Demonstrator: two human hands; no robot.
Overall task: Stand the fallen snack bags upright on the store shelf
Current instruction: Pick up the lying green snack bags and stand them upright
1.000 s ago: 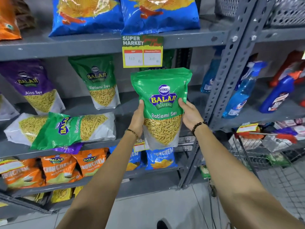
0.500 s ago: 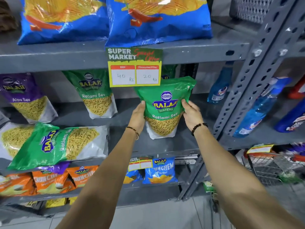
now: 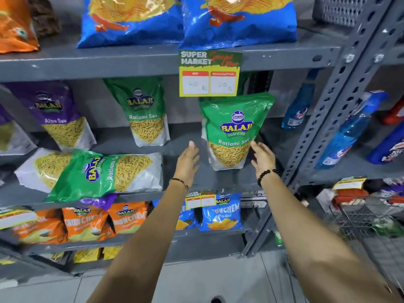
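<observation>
Two bare hands reach toward the middle of the frame, flanking an upright green Ratlami Sev bag (image 3: 235,132) that stands on the grey metal shelf (image 3: 183,147) just below the yellow price tag (image 3: 209,74). The left hand (image 3: 188,159) is spread, fingers extended and clear of the bag's left edge, with a thin bracelet (image 3: 179,182) at the wrist. The right hand (image 3: 262,157) is also spread, fingers loose; its fingertips lie right at the bag's lower right corner, and contact cannot be told through the blur. A black bead bracelet (image 3: 265,174) circles that wrist. Neither hand grips anything.

At centre left of the frame a second green Ratlami Sev bag (image 3: 98,173) lies fallen on its side at the front of the same shelf, its top hanging past the shelf edge. It overlaps another fallen pouch (image 3: 32,171) with a white end, further left. Behind them, a third green Ratlami Sev bag (image 3: 144,112) and a purple Aloo Sev bag (image 3: 59,114) stand upright against the back.

Blue chip bags (image 3: 238,18) sit on the shelf above, in the upper part of the frame. Orange Crunchem bags (image 3: 105,217) and blue Crunchem bags (image 3: 220,212) fill the shelf below. Blue spray bottles (image 3: 349,136) stand on the neighbouring rack at right
</observation>
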